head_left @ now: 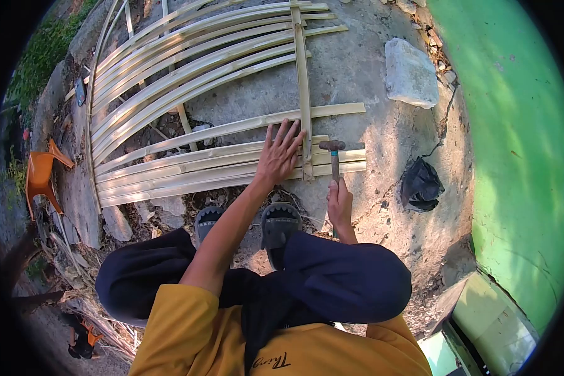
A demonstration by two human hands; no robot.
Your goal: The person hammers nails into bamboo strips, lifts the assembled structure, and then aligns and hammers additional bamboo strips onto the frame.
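My left hand (280, 153) lies with fingers spread on the pale bamboo slats (188, 168), close to a crosspiece (302, 81) that runs over them near their right ends. In my right hand (339, 205) is a hammer (334, 154), gripped by its handle with the head up, just right of the crosspiece. The slats lie side by side on the ground, with a wide gap between the upper group and the lower ones. A thin curved strip (91, 119) crosses their left ends. Whether a nail sits under the hammer cannot be seen.
A white block (411, 73) and a black plastic bag (421, 185) lie on the concrete to the right, before a green wall (514, 125). An orange plastic chair (41, 178) is at the left. My sandalled feet (281, 225) are just below the slats.
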